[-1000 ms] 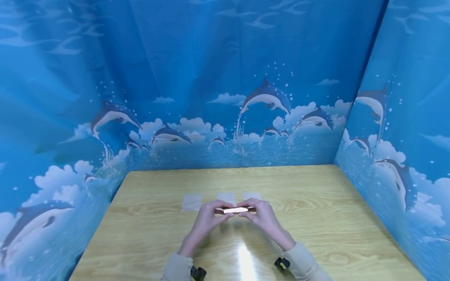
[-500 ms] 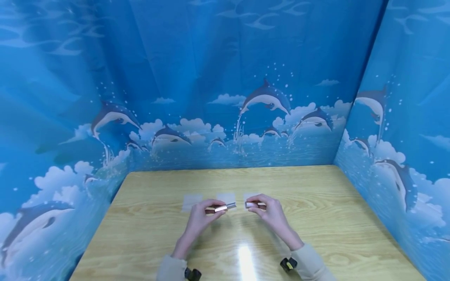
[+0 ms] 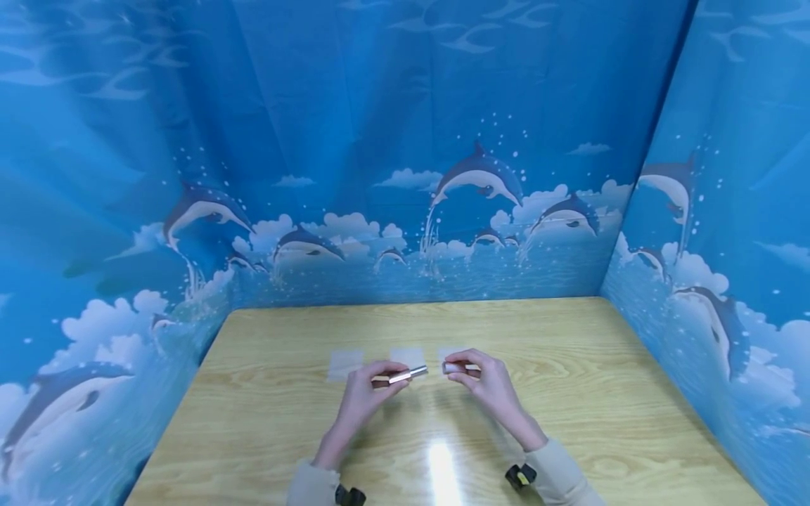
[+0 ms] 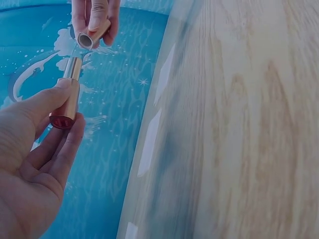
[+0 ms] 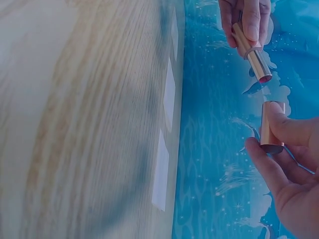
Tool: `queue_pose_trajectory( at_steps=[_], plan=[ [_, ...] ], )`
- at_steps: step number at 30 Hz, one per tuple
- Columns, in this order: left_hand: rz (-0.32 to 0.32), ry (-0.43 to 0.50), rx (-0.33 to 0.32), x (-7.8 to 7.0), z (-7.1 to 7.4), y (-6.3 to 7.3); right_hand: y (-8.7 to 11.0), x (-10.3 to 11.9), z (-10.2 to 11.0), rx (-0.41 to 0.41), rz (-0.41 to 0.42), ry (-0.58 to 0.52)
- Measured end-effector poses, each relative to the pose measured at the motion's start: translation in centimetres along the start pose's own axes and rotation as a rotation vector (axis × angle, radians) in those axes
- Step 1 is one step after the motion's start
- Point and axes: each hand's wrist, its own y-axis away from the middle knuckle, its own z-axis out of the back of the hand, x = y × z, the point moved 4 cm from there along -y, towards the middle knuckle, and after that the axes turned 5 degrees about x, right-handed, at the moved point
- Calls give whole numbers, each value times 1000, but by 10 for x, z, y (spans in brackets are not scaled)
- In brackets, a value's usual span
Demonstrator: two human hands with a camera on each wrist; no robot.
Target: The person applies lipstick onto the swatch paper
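Over the table, my left hand (image 3: pixel 362 395) pinches the base of a rose-gold lipstick tube (image 3: pixel 400 377) between thumb and fingers. Its shiny inner sleeve points right, toward the other hand. My right hand (image 3: pixel 495 388) holds the matching lipstick cap (image 3: pixel 452 367), open end facing left. A small gap separates the tube from the cap. From the left wrist view, the lipstick tube (image 4: pixel 71 97) shows a red end, and the hollow mouth of the cap (image 4: pixel 93 36) is visible. In the right wrist view a trace of red shows inside the tip of the lipstick sleeve (image 5: pixel 259 67).
The wood-grain table (image 3: pixel 569 407) carries a row of pale rectangular patches, among them a left patch (image 3: pixel 346 364) and a middle patch (image 3: pixel 408 356). A blue dolphin-print curtain (image 3: pixel 354 140) stands at the back and sides. Glare lies on the front of the table.
One second ago both hands were close together on the closed lipstick. They then moved apart, and the cap came off the tube. Over the last half second the hands have barely shifted.
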Motion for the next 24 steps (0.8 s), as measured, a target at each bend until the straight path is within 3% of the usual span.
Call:
queue_pose_trajectory(
  at_steps=[12,24],
  plan=[
    [27,59,-21,4,0,3,2,-4,5,27,-50,-33],
    [54,58,-29,6,2,3,3,-20,15,-35,-68,-16]
  ],
)
